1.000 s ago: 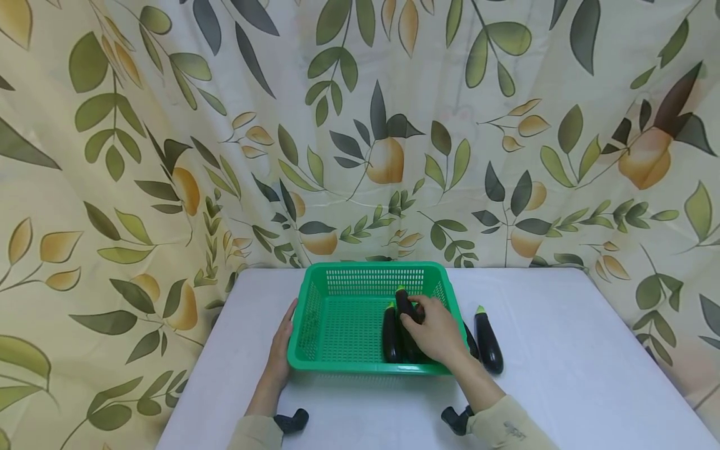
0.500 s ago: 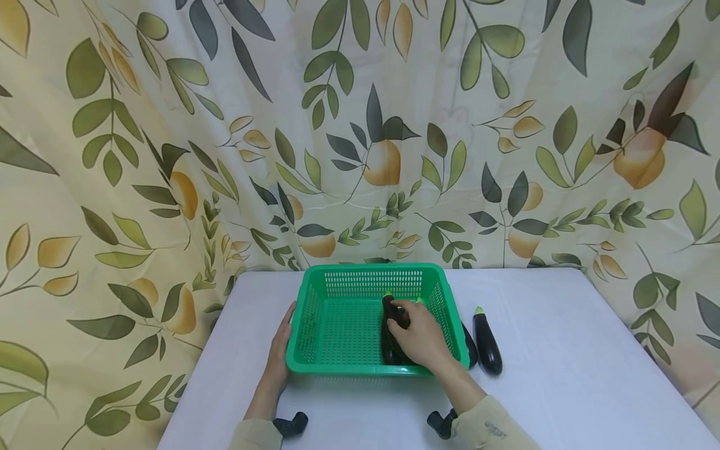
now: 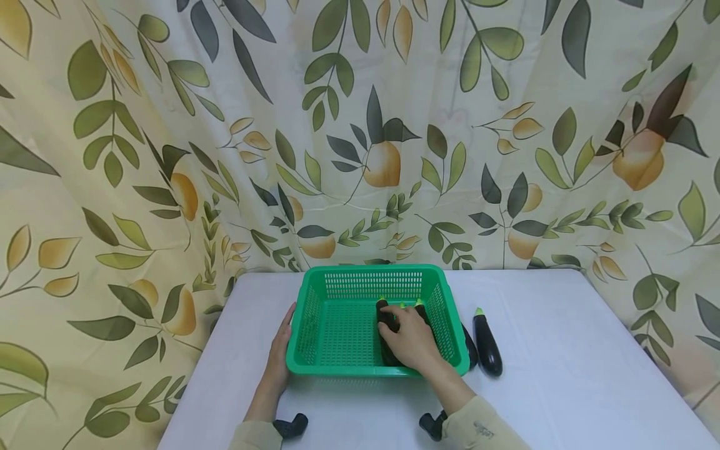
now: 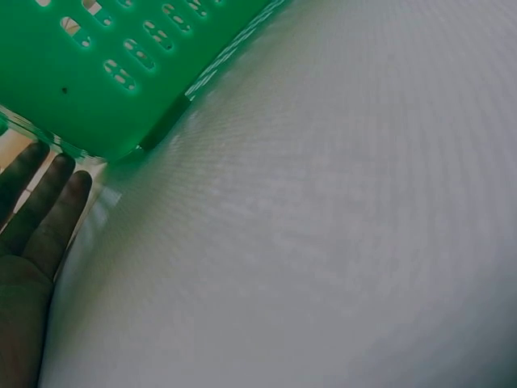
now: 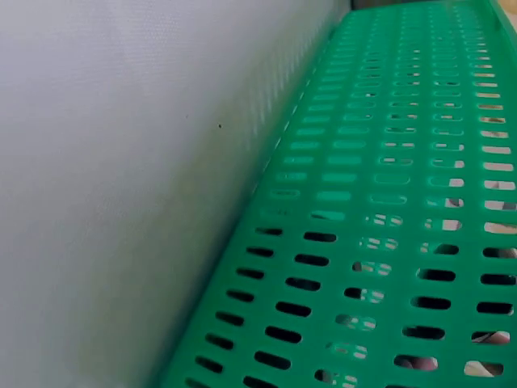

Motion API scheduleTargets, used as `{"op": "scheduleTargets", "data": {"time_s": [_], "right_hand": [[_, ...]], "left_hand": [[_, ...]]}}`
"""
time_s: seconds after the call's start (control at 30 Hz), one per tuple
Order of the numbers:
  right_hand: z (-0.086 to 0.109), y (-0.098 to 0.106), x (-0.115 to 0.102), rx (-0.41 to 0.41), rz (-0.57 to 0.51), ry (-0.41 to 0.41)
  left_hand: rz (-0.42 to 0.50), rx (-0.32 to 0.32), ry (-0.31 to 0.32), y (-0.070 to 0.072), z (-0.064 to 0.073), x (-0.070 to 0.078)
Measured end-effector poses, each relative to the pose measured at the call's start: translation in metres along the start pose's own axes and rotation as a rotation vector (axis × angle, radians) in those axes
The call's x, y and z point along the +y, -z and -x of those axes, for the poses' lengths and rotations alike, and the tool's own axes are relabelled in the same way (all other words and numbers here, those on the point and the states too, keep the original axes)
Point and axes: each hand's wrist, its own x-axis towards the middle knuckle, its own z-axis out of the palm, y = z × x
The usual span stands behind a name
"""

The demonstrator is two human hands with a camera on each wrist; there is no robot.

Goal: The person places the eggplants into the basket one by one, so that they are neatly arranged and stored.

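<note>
A green perforated plastic basket (image 3: 349,371) holds several dark eggplants on its right side. My right hand (image 3: 415,342) reaches over the front rim and grips the leftmost eggplant (image 3: 383,306) by its upper part. Next to it inside, another eggplant (image 3: 422,310) shows its green stem end, while the hand covers most of the rest. Along the basket's left outer wall rests my left hand (image 3: 279,351), fingers extended; the left wrist view shows those straight fingers (image 4: 52,214) at the basket corner. In the right wrist view, the basket's slotted wall (image 5: 363,178) hides the right hand's grip.
Outside the basket's right wall, one eggplant (image 3: 487,345) lies on the white tabletop (image 3: 562,375), and a second eggplant (image 3: 469,348) lies partly hidden by the basket. A leaf-and-fruit patterned curtain (image 3: 360,137) hangs behind and left of the table.
My right hand has moved left inside the basket with the eggplant, bringing it down at the left of the others. The left hand has stayed at the basket's side.
</note>
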Motion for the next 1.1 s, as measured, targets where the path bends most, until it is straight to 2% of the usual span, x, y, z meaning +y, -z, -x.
{"op": "scheduleTargets", "data": {"time_s": [0.2,0.47,0.8,1.1], "right_hand": [[0.0,-0.004,-0.004,-0.011,0.002,-0.003],[-0.004,-0.01,-0.013,-0.002,0.021,0.057],[-0.007,-0.019,-0.019,-0.013,0.083,0.074],[-0.012,-0.029,-0.016,-0.025,0.148,0.074]], "left_hand": [[0.006,0.009,0.004,-0.001,0.001,0.001],[-0.007,0.017,-0.002,-0.001,0.0,0.0],[-0.014,0.02,0.002,-0.001,0.001,0.0],[-0.006,0.011,-0.003,0.001,0.0,-0.001]]}}
